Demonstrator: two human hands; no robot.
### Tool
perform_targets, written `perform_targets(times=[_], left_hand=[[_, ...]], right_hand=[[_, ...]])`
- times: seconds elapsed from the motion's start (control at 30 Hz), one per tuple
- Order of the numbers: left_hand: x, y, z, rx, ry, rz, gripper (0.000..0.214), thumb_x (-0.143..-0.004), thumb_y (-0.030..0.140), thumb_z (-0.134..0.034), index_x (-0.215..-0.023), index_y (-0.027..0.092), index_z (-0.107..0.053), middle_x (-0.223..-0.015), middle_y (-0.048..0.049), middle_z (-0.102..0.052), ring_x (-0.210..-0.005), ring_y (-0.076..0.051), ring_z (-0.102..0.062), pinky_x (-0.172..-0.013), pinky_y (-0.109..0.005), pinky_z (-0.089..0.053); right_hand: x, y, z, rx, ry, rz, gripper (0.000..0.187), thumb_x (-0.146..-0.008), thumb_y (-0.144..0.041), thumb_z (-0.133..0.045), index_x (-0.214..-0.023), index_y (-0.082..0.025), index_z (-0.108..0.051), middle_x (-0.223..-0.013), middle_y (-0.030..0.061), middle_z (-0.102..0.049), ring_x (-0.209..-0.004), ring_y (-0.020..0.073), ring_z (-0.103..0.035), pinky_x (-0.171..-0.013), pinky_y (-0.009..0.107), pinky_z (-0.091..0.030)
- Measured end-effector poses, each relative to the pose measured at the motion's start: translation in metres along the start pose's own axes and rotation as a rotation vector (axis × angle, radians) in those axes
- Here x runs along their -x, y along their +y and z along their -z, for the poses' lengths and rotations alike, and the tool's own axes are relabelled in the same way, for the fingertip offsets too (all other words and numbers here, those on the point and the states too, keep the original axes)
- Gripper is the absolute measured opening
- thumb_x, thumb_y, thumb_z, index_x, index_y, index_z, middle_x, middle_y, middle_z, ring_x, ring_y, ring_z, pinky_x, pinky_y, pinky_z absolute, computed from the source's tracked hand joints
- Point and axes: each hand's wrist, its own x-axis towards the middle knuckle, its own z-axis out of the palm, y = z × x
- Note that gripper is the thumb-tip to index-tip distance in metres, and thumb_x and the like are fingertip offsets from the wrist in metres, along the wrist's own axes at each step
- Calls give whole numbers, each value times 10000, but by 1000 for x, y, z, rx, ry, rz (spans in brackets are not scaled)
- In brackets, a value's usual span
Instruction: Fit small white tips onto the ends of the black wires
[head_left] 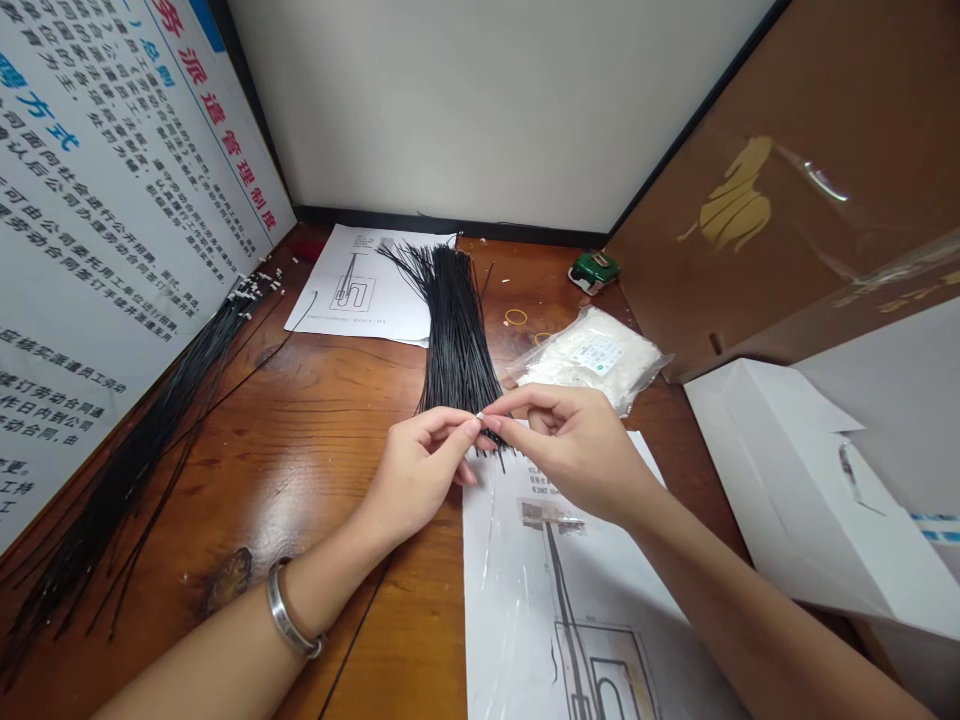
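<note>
My left hand [427,462] is closed in a pinch, its thumb and fingertips meeting those of my right hand [574,440]. Between the touching fingertips shows a tiny white connector [480,415], mostly covered by the fingers. A thin black wire [357,640] runs from the table's front edge up under my left forearm toward that hand; its end is hidden. Just behind the hands lies a thick bundle of black wires [459,330]. Below them is a printed drawing sheet [499,600], partly under my right forearm.
At left lie black wires with white ends [161,400]. A clear bag of white pieces [596,355], a green tape measure [594,270] and a yellow rubber band [515,317] are behind the right hand. Another sheet [322,290] lies at the back; a white box [795,480] stands right.
</note>
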Motion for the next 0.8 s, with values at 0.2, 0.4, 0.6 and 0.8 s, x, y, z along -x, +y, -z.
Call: perform_targets(times=[0.2, 0.4, 0.6, 0.8], left_hand=[[-1, 0, 0, 100, 7, 34, 142, -815, 277, -608, -806, 139, -578, -647, -1, -659, -474, -76, -580, -489, -186, -486], [-1, -1, 1, 96, -9, 9, 136, -815, 273, -615, -822, 141, -584, -595, 25, -614, -484, -85, -585, -495, -192, -492], [-1, 0, 1, 80, -12, -1, 104, -823, 238, -592, -809, 134, -590, -616, 18, -620, -489, -79, -582, -506, -192, -495], [-1, 0, 2, 63, 2, 11, 114, -823, 237, -589, -799, 126, -597, -665, -3, -634, -500, -75, -576, -517, -197, -492]], right_hand=[[0, 1, -1, -61, -9, -11, 162, -787, -310, -622, -749, -170, -694, -424, -65, -361, -404, 79, -247, -390, 246, -165], [-1, 3, -2, -77, -9, -13, 153, -782, -305, -629, -742, -171, -691, -421, -73, -330, -405, 78, -237, -390, 243, -163], [-1, 5, -2, -84, -15, -22, 155, -781, -308, -627, -754, -168, -686, -448, -52, -404, -410, 78, -252, -393, 243, -169], [-1, 3, -3, -113, -22, -23, 157, -774, -296, -626, -726, -160, -688, -424, -59, -374, -406, 75, -237, -388, 245, -151]])
